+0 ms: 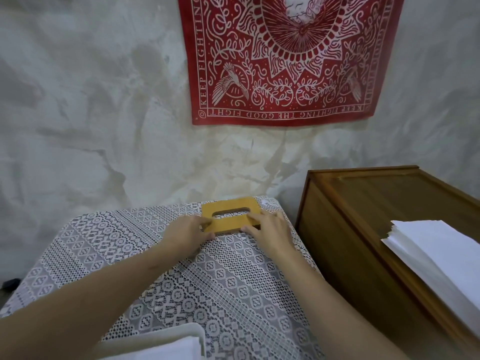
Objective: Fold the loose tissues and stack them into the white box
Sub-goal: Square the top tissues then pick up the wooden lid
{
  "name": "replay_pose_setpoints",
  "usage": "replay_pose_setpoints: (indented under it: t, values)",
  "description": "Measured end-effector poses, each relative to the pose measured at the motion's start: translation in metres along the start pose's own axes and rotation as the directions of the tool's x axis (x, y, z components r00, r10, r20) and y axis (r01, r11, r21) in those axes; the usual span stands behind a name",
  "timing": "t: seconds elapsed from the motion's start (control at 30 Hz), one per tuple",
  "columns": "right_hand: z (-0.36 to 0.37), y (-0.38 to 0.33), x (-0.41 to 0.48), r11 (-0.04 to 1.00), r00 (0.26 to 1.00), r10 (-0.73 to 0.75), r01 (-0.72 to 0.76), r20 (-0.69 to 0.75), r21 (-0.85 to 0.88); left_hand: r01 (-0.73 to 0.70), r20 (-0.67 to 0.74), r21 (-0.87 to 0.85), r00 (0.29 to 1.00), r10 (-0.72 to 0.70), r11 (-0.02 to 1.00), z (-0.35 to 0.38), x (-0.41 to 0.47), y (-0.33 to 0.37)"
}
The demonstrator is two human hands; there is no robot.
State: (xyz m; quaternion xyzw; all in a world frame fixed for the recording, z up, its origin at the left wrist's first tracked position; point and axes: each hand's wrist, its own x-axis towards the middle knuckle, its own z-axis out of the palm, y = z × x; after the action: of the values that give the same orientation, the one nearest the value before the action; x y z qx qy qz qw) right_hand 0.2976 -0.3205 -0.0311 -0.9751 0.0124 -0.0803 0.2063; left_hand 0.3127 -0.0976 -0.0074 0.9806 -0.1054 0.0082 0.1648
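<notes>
Far on the white lace-covered table (109, 255), a flat tan wooden lid (228, 224) with an oval slot lies near the wall. The left hand (187, 233) pinches its left end and the right hand (271, 229) its right end, thumbs at the near edge. The white rectangular box (166, 336) sits at the near edge, folded white tissue (179, 350) inside. A stack of loose white tissues (436, 248) rests on the brown wooden cabinet (363, 203) at right.

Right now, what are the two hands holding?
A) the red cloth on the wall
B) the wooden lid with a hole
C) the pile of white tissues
B: the left hand and right hand both hold the wooden lid on the lace tablecloth; the tissue pile sits apart.
</notes>
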Motion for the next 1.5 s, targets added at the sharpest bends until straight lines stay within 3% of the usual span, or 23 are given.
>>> replay_pose_setpoints:
  t: [0.1,0.33,0.47,0.73,1.1,1.5]
  values:
    - [-0.004,-0.013,-0.007,1.0,0.999,0.007,-0.006,-0.031,0.027,0.034,-0.015,-0.103,0.999,-0.036,0.994,-0.011,-0.007,-0.005]
    - [-0.032,-0.064,-0.052,0.987,0.995,-0.065,0.075,-0.074,0.141,0.059,-0.118,-0.161,0.99,-0.079,0.985,-0.063,-0.07,-0.025]
    - [-0.05,-0.095,-0.096,0.982,0.986,-0.136,0.147,-0.093,0.118,0.066,-0.131,-0.12,0.988,-0.082,0.991,-0.09,-0.132,-0.037]
    - [-0.068,-0.133,-0.208,0.976,0.975,-0.213,0.216,-0.058,0.039,0.109,-0.196,-0.249,0.967,-0.161,0.962,-0.102,-0.258,-0.055]
    - [-0.073,-0.135,-0.307,0.966,0.962,-0.257,0.259,-0.09,0.02,0.075,-0.214,-0.241,0.968,-0.128,0.968,-0.094,-0.36,-0.049]
    - [-0.059,-0.121,-0.339,0.97,0.968,-0.237,0.24,-0.086,0.034,0.035,-0.214,-0.117,0.975,-0.06,0.992,-0.075,-0.391,-0.045]
